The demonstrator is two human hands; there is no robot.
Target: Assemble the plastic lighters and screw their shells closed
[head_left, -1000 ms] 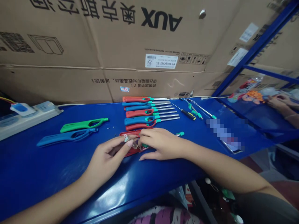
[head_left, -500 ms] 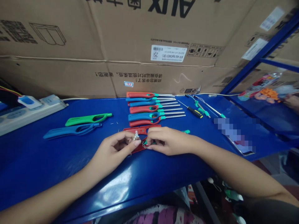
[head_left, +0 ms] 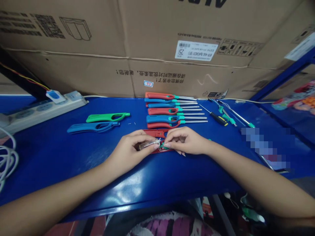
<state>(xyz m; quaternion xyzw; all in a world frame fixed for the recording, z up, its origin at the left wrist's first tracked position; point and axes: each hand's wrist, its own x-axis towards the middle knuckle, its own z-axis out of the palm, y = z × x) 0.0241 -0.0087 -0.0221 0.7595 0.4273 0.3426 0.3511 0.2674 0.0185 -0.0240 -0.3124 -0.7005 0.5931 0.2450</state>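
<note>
My left hand (head_left: pixel 126 150) is closed on a small clear lighter fuel tank (head_left: pixel 148 144), its valve end pointing right. My right hand (head_left: pixel 188 141) is closed too, its thumb and finger pinched at a thin pale wire or tube and a green part (head_left: pixel 162 146); the fingers hide exactly what they grip. Under both hands lies an opened red lighter casing (head_left: pixel 153 132), partly covered. Just behind it, several assembled red and blue long-barrel lighters (head_left: pixel 163 111) lie in a row, metal barrels to the right.
A green casing (head_left: pixel 103 118) and a blue casing (head_left: pixel 91 127) lie to the left, near a white power strip (head_left: pixel 41 109). On the right are a screwdriver (head_left: pixel 219 118), loose barrel parts (head_left: pixel 225 113) and a blurred-out flat device (head_left: pixel 268 150). A cardboard box (head_left: pixel 152 42) stands behind.
The view has swung left, so everything sits further right. My left hand has tilted the fuel tank, and its side now shows. Both hands stay together above the red casing.
</note>
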